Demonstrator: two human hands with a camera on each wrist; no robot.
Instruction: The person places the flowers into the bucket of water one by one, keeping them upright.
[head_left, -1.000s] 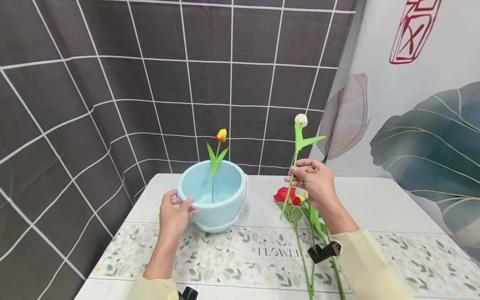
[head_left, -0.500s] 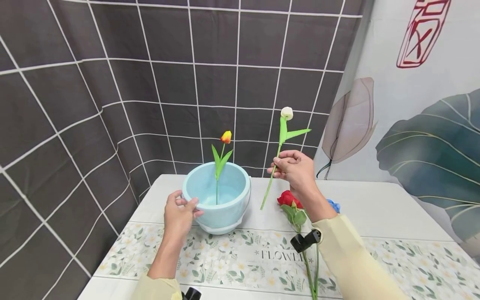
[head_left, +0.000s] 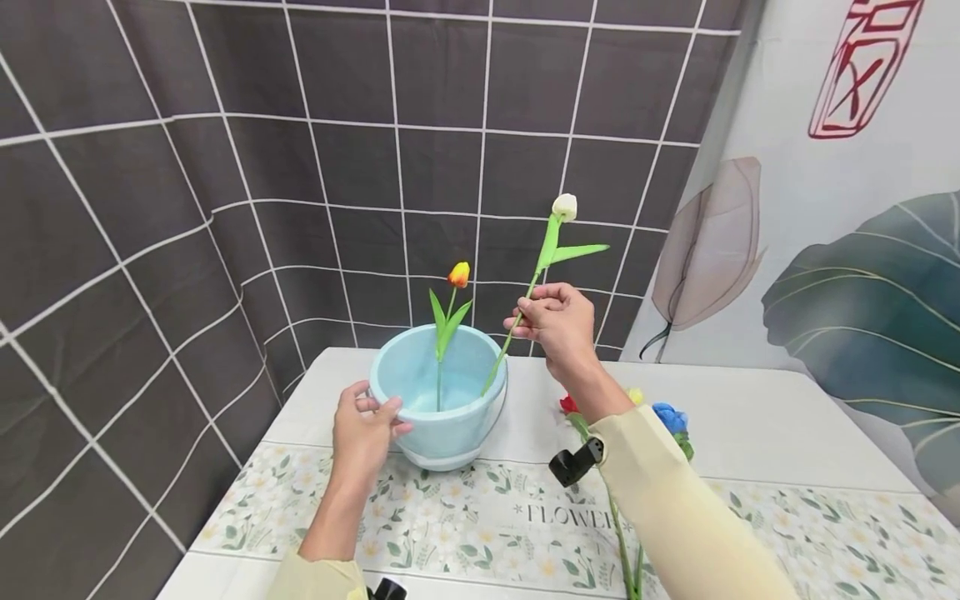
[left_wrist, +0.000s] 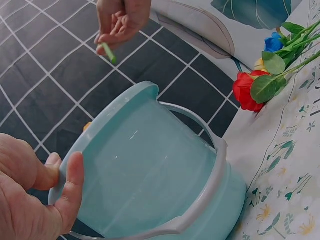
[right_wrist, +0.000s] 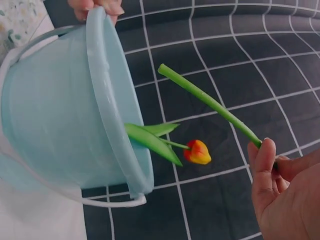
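A light blue bucket [head_left: 438, 408] stands on the table with an orange tulip [head_left: 459, 274] upright in it. My left hand [head_left: 365, 427] grips the bucket's near rim [left_wrist: 95, 132], thumb inside. My right hand [head_left: 553, 321] pinches the stem of a white tulip [head_left: 564, 207], held tilted above the bucket's right side, its cut end [right_wrist: 165, 70] just over the rim [right_wrist: 107, 100]. The orange tulip [right_wrist: 197, 151] shows past the rim in the right wrist view. The right hand [left_wrist: 120, 22] with the stem tip appears above the bucket in the left wrist view.
More artificial flowers lie on the table right of the bucket: a red rose [left_wrist: 245, 87], a blue one [head_left: 670, 417] and a yellow one [head_left: 635, 395], their stems running toward me. A floral table runner [head_left: 480, 517] crosses the table. A tiled curtain hangs behind.
My right hand has carried the white tulip up and to the left, from above the lying flowers to over the bucket's right rim. The left hand has stayed on the bucket.
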